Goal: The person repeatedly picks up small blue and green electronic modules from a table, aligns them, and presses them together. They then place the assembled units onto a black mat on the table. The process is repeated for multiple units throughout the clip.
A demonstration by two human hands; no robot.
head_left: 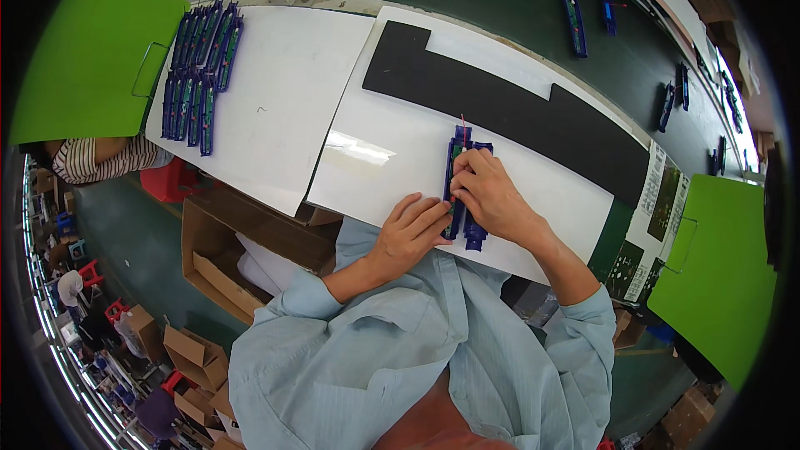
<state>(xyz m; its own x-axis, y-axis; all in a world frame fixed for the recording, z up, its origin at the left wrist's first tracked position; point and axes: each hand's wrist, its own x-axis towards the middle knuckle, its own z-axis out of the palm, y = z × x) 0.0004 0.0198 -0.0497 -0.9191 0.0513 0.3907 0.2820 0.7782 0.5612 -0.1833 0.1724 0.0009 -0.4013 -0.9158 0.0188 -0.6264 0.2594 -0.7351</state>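
Two long, narrow blue plastic housings lie side by side on the white worktop in front of me. The left-hand housing (456, 150) carries a green circuit board, and a thin red wire sticks up from its far end. Its near end is gripped by my left hand (408, 237), with the fingers curled along its left side. Above the middle of it, my right hand (493, 198) is closed in a pinch; whatever lies between those fingertips is hidden. Partly under the right hand is the second housing (476, 237), with its near end showing.
Several blue housings with boards (198, 75) stand in rows on the left white panel (283, 75). A black notched mat (500, 104) lies beyond my hands. More housings sit on the dark green surface (500, 0) behind. Green boards flank both sides; a cardboard box (221, 254) is below left.
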